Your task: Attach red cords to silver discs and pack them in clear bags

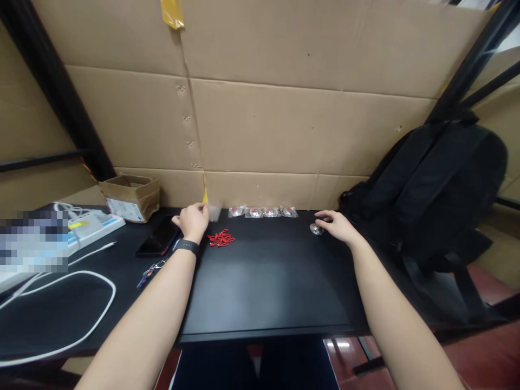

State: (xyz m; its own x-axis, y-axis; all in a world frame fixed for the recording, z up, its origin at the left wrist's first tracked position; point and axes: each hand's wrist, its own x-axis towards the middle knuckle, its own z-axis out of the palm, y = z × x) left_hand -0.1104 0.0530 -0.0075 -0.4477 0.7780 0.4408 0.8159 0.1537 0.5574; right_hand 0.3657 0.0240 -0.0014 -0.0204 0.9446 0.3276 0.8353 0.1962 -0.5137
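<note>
My left hand (193, 221), with a dark watch band at the wrist, is closed at the back of the table, its fingertips on the edge of a clear plastic bag (215, 210). A small heap of red cord loops (221, 238) lies just right of that wrist. At the right, my right hand (336, 225) has its thumb and fingers around the edge of a round shiny metal piece (316, 229), low over the tabletop. Between the hands, several round silvery pieces in clear wrappers (255, 212) sit in a row against the cardboard.
A black backpack (442, 189) stands at the right. Leftward are a phone (157, 238), keys (151, 272), an open cardboard box (132, 197), a white power strip (97, 230) and a looping white cable (109, 303). Cardboard panels (276, 124) wall off the back.
</note>
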